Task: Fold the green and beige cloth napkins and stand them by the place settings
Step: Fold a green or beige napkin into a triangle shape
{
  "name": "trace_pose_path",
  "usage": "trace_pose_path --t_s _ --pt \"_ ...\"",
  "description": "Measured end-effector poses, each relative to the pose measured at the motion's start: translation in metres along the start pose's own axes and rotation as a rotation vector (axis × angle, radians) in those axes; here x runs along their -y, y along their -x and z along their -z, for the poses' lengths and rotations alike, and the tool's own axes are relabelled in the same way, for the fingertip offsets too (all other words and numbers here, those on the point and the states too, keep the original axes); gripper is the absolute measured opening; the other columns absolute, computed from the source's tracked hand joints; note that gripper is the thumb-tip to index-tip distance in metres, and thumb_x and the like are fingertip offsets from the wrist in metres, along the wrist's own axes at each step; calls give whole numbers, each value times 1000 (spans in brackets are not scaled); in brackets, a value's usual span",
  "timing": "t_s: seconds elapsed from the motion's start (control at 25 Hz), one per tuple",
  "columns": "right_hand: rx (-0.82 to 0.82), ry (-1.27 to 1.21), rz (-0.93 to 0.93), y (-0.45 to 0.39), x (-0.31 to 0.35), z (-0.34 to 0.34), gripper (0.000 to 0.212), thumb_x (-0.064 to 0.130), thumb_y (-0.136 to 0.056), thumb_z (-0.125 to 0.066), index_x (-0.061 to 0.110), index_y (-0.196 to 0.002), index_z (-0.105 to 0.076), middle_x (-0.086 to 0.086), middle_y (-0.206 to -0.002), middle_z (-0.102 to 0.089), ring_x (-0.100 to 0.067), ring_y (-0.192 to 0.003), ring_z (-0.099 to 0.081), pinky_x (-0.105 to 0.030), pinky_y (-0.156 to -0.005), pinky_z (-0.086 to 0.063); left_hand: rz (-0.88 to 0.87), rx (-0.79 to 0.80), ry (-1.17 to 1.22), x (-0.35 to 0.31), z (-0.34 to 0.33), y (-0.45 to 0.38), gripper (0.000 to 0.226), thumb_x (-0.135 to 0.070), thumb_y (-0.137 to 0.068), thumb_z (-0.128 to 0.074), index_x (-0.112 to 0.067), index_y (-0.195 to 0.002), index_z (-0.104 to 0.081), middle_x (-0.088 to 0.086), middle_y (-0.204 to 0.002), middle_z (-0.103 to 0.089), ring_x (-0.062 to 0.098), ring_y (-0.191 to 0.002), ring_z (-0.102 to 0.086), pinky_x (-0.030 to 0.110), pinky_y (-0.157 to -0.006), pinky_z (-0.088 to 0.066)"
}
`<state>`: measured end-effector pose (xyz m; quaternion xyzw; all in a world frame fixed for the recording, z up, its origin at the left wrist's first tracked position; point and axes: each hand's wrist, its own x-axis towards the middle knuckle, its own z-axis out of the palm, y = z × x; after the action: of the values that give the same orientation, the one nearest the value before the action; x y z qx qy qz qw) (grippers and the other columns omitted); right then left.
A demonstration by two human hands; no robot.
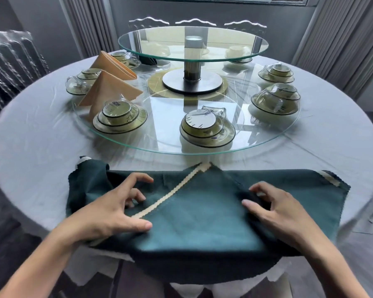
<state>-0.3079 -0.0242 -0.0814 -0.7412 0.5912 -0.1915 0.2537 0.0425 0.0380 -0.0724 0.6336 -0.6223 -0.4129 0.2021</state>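
A dark green napkin [202, 220] with a beige zigzag edge lies partly folded at the near edge of the round table. My left hand [114, 209] rests on its left part, fingers bent, thumb pressing the cloth beside the beige edge. My right hand [274, 209] rests on the right fold, fingertips bent into the crease. Neither hand plainly grips the cloth. Two beige napkins [108, 91] [114, 65] stand folded as cones at the far left, next to the wrapped place settings [120, 119].
A large glass turntable [159, 147] carries several plastic-wrapped bowl sets [207, 130] [276, 102]. A smaller raised glass disc [192, 43] stands on a metal post in the middle. Grey tablecloth [41, 147] covers the table. Clear chairs stand behind it.
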Motion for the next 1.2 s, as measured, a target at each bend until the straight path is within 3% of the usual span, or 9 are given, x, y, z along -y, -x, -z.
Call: trace_pose_path --t_s 0.12,0.2,0.36,0.52,0.6,0.68,0.96,1.08,1.2 --pt "84 52 24 15 -9 10 19 43 -85 -63 25 -85 -59 5 -74 -63 -15 -71 -59 -39 -72 -50 -148 217 57 -1 -2 11 52 -21 -72 -78 -38 -116 -55 4 -100 -63 14 -94 -60 23 -86 -44" --pt "39 -61 52 21 1 19 17 36 -88 -62 20 -86 -58 -1 -73 -63 -22 -68 -57 -43 -71 -48 -242 180 -41 -9 0 12 29 -10 -78 -73 -33 -96 -68 0 -89 -65 10 -83 -59 24 -78 -42" --pt "-215 -57 137 -22 46 59 13 26 -92 -61 18 -83 -57 0 -70 -62 -21 -70 -58 -42 -67 -43 -405 -190 -123 -55 35 -16 27 -8 -74 -68 -31 -86 -77 -8 -89 -72 8 -84 -64 13 -78 -43" --pt "-510 157 94 -153 107 117 28 30 -93 -56 13 -115 -60 -18 -114 -65 -36 -109 -58 -41 -89 -44 -329 -647 -411 -128 99 -99 41 3 -85 -60 -15 -122 -68 6 -125 -63 15 -113 -56 9 -94 -37" --pt "-543 233 28 -195 119 128 43 31 -92 -56 12 -130 -48 -19 -130 -56 -39 -121 -50 -44 -100 -42 -172 -599 -533 -140 114 -131 62 -7 -87 -59 -11 -147 -42 10 -157 -32 27 -142 -33 27 -114 -26" --pt "-553 286 82 -198 115 113 47 26 -90 -55 14 -134 -44 -16 -134 -51 -39 -123 -46 -46 -102 -39 -119 -550 -622 -135 103 -140 72 -16 -90 -60 -14 -154 -27 8 -164 -15 28 -149 -21 36 -119 -19" --pt "-387 144 402 -69 42 -31 33 22 -79 -59 17 -111 -64 -2 -123 -62 -27 -110 -56 -34 -95 -38 -532 -265 -460 -33 -23 -53 28 -25 -86 -60 -23 -112 -72 -6 -123 -63 13 -112 -58 31 -101 -43" --pt "-195 128 394 -21 16 -62 37 34 -85 -56 21 -119 -63 2 -132 -59 -21 -121 -54 -28 -103 -35 -569 -135 -383 11 -48 -13 28 -34 -89 -60 -25 -113 -73 -6 -133 -61 6 -126 -50 27 -108 -34" --pt "-47 274 424 -4 -2 -67 54 52 -92 -37 25 -135 -55 3 -148 -46 -19 -138 -40 -40 -114 -29 -546 -32 -320 37 -38 17 43 -48 -83 -71 -37 -124 -66 -16 -150 -45 1 -143 -32 26 -119 -18"
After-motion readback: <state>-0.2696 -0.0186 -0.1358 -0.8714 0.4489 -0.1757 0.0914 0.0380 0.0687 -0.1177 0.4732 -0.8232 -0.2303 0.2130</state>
